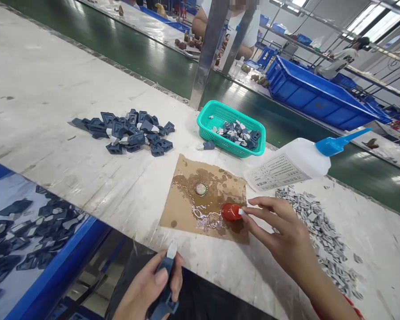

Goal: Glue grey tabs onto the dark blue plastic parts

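One blue part [166, 284] in L grip [150, 284]

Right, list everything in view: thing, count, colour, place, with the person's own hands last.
loose part pile: many, dark blue with grey tips, left on table
basket: one, teal, holding more parts, beyond the cardboard
single part: one, dark blue, beside the basket
cardboard sheet: one, brown, wet with glue, table middle
bottle cap: one, silvery, in the glue
glue bottle: one, white with blue nozzle, lying right
small grey pieces: many, right
blue tray: one, lower left, holding dark parts
blue crate: one, far right
co-worker: one, white shirt, far table
left hand: holds a dark blue part
right hand: pinches a small white piece against a red cap
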Demonstrator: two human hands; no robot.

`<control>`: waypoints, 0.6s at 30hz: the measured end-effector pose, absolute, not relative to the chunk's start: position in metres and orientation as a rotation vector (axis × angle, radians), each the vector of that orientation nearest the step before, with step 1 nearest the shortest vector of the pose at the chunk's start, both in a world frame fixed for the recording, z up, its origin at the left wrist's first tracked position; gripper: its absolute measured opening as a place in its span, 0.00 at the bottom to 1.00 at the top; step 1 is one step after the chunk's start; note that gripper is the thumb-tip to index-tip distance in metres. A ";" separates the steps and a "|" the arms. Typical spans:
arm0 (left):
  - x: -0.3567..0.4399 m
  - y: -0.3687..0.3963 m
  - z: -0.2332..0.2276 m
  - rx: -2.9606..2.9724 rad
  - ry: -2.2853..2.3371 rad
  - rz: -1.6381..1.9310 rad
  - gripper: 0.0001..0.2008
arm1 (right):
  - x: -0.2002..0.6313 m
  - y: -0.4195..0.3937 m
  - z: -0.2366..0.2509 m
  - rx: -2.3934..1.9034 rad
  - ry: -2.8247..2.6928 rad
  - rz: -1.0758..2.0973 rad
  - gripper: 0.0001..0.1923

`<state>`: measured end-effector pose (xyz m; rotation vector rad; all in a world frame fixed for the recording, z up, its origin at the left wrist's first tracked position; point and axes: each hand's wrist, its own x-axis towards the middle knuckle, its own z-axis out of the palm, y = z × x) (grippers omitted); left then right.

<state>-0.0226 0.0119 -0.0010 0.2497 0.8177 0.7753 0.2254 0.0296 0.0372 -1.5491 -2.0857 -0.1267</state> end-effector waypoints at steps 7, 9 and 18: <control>-0.027 0.012 -0.003 0.193 0.804 0.704 0.16 | 0.226 0.030 0.036 -1.541 -2.126 -0.097 0.07; -0.025 0.011 -0.001 0.189 0.774 0.709 0.17 | 0.226 0.031 0.036 -1.535 -2.137 -0.105 0.06; -0.020 0.013 0.011 0.164 0.699 0.702 0.15 | 0.224 0.030 0.042 -1.515 -2.119 -0.154 0.08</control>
